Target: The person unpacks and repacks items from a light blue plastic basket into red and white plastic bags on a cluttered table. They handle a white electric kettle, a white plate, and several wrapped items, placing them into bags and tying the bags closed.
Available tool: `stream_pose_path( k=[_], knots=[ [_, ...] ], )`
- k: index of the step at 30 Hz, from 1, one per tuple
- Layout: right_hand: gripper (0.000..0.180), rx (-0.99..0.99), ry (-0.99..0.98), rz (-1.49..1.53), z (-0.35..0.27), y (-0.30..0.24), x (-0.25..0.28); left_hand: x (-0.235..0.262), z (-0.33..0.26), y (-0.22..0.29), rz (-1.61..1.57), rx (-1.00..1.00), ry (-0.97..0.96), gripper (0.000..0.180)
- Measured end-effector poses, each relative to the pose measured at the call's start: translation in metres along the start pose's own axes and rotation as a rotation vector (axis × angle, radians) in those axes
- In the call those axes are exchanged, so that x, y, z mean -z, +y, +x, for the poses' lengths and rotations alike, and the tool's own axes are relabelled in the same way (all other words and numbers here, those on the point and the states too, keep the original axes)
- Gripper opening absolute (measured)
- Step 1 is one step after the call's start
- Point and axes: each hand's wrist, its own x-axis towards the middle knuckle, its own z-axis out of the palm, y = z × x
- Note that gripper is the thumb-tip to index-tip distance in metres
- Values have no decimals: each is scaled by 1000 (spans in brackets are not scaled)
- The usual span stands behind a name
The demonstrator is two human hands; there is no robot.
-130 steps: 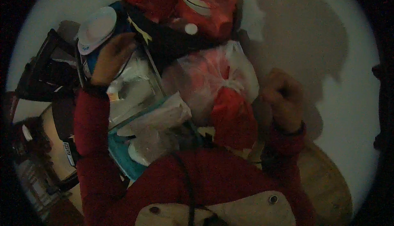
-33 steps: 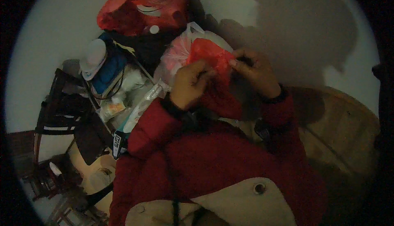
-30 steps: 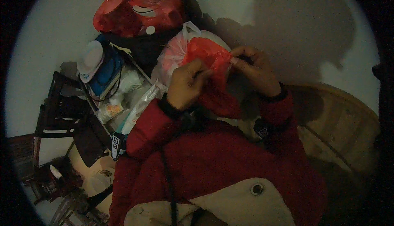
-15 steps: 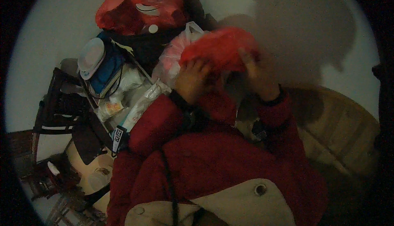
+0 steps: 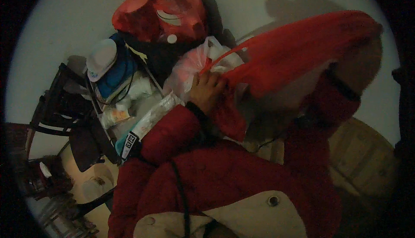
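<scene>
A red plastic bag (image 5: pixel 298 52) stretches between my two hands, drawn out long toward the right. My left hand (image 5: pixel 208 91) is closed on its gathered left end, and a red flap hangs below these fingers. At the upper right, my right hand (image 5: pixel 363 60) grips the far end of the bag; it is smeared by motion and partly dark. Just behind my left hand stands a pale see-through plastic bag (image 5: pixel 183 69) with something pinkish and white in it.
Red bags (image 5: pixel 134 17) with rounded things inside sit on a dark container at the back. To the left lie a white oval lid-like thing (image 5: pixel 103 56) and a blue item (image 5: pixel 116 75). Slatted wood (image 5: pixel 363 155) curves at the lower right; a dark chair (image 5: pixel 56 104) stands far left.
My right hand has swung right and outward, pulling the bunched red bag into a long stretch. My left hand stays on its end, and the view has shifted slightly.
</scene>
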Motion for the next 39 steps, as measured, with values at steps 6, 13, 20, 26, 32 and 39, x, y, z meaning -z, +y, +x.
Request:
stream_pose_path(
  k=[6,13,20,26,32,39],
  knots=[
    [20,115,-143,-132,8,5,1,12,14,-11,29,30,-362,48],
    [18,308,-1061,-116,-50,64,-82,53,44,-34,-2207,144,-424,67],
    [16,171,-1528,148,-151,120,-146,62,38,-48,-1932,643,45,42],
    [23,89,-1479,74,-135,150,-127,86,37,-89,-1797,572,366,36],
    [41,-132,-857,-128,-31,133,-67,108,43,-89,-1244,653,282,44],
    [39,494,-837,-123,-20,178,-137,103,46,-102,-1270,635,150,40]
  ],
)
